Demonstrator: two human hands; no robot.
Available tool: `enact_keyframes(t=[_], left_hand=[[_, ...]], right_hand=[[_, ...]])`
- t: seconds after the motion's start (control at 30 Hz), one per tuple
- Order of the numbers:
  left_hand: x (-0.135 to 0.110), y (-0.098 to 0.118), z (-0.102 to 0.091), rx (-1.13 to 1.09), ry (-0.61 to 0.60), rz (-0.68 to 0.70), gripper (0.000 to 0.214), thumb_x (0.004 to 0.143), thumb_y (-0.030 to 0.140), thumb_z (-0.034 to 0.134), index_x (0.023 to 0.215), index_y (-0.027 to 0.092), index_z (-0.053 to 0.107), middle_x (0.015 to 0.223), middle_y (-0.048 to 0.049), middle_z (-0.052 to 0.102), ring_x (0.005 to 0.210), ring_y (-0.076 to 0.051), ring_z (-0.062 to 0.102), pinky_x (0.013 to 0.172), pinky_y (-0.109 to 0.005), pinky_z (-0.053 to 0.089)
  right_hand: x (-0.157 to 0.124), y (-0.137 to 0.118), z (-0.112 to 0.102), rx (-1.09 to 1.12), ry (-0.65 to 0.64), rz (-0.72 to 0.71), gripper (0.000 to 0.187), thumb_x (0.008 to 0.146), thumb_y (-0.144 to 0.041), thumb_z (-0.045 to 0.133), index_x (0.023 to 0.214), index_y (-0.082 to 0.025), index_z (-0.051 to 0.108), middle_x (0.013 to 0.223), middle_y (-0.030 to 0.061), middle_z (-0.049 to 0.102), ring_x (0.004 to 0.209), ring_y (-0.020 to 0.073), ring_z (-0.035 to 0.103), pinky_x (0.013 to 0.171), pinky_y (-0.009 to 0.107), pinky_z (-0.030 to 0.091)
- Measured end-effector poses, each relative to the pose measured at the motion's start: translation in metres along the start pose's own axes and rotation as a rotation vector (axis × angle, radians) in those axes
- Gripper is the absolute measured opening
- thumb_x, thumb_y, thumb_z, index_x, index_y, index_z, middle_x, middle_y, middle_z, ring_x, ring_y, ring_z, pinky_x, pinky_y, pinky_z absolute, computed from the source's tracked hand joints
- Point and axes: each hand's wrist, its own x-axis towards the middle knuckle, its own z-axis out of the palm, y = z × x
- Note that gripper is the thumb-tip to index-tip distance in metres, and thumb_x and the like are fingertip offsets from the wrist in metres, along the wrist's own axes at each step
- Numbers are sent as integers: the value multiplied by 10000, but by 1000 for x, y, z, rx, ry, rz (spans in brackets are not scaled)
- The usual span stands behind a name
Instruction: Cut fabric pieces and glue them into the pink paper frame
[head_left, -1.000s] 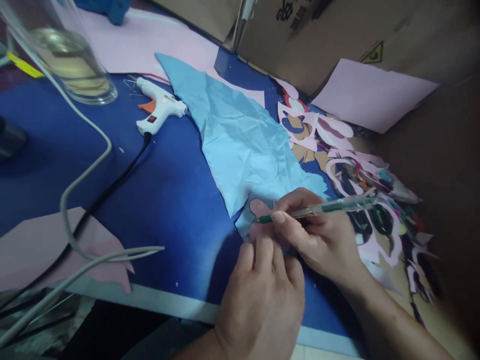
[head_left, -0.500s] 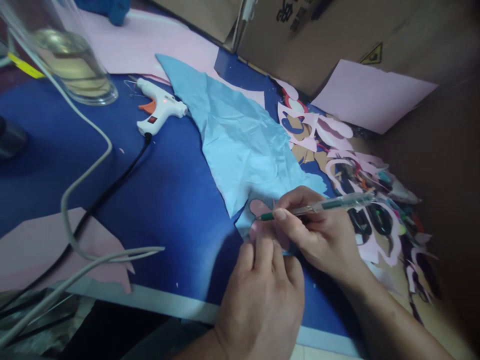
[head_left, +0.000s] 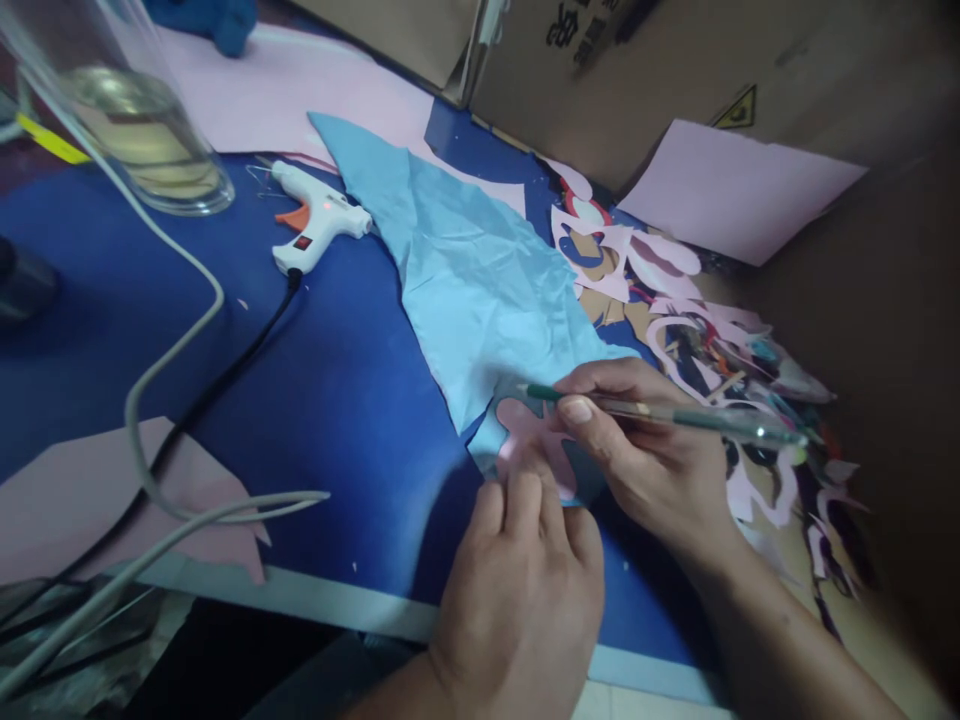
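Note:
My right hand [head_left: 645,460] grips a green pen [head_left: 660,415], its tip resting at the upper edge of a small pink paper shape [head_left: 532,440]. The pink shape lies on a crumpled light blue paper sheet [head_left: 472,280]. My left hand [head_left: 525,590] presses its fingertips down on the lower edge of the pink shape, fingers held together and bent. Both hands work near the front of a dark blue table mat [head_left: 315,400].
A white glue gun [head_left: 319,215] with a black cord lies at the back left, near a glass jar [head_left: 127,110] of yellowish liquid. Grey cables [head_left: 172,350] loop across the mat. Pink paper scraps [head_left: 675,320] pile at the right. Cardboard boxes [head_left: 637,70] stand behind.
The pen has swung: its tip moved up and slightly right along the pink shape, and its rear end dropped lower to the right. My left hand stayed put.

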Motion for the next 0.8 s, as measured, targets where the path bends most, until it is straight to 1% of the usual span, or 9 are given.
enact_keyframes(t=[0.07,0.2,0.3,0.37,0.47,0.6,0.67,0.73,0.8], left_hand=[[1,-1,0,12,0,2,183,930,337,756,897,165,811,1266,-224,788,1163,-338,711,799,-405,604],[3,-3,-1,25,-23,22,155,928,308,760,885,168,811,1197,-206,810,1096,-318,730,781,-390,614],[4,-5,-2,31,-41,38,128,935,260,744,940,160,825,1142,-201,820,1073,-317,736,775,-388,615],[5,-7,-3,34,-66,51,147,949,227,715,992,149,831,1155,-206,816,1062,-316,736,768,-386,611],[9,-11,-6,33,-136,63,217,976,190,654,1094,127,825,1218,-216,799,1055,-309,732,773,-383,608],[16,-17,-16,-23,-277,83,319,992,128,580,1238,97,780,1352,-227,742,1200,-330,681,917,-426,604],[19,-20,-22,-84,-358,75,358,983,86,540,1268,94,757,1322,-213,744,1179,-329,677,952,-442,594],[20,-24,-25,-127,-374,91,362,973,60,506,1239,90,751,1281,-202,742,1155,-327,671,1003,-460,571],[23,-33,-28,-172,-345,121,360,963,48,481,1202,99,745,1257,-186,737,1138,-321,663,1008,-460,557]], right_hand=[[2,-3,-5,-34,-29,34,143,1066,-363,673,1077,-258,769,902,1,779,733,156,729,636,269,546],[1,-13,-21,-107,-126,66,176,1107,-333,596,1078,-255,752,937,6,807,755,157,745,638,258,544],[-11,-17,-32,-147,-233,31,172,1120,-305,563,1148,-260,726,1022,16,821,841,172,777,681,257,555],[-23,-17,-34,-158,-268,32,181,1126,-308,546,1192,-264,708,1064,21,819,873,180,786,703,262,560],[-42,-13,-28,-149,-251,56,213,1134,-344,529,1261,-273,684,1104,32,817,908,196,794,746,280,574],[-61,-5,-14,-178,-206,50,252,1138,-321,498,1327,-279,660,1137,52,813,946,217,795,827,323,585],[-66,-2,-9,-237,-179,17,250,1126,-294,494,1317,-270,654,1111,68,817,933,235,792,807,336,584],[-71,1,-6,-298,-158,-19,255,1113,-274,483,1301,-262,656,1078,82,820,919,248,786,790,345,581],[-73,4,-5,-344,-148,-35,259,1108,-265,474,1284,-256,663,1055,90,819,915,254,779,785,350,576]])
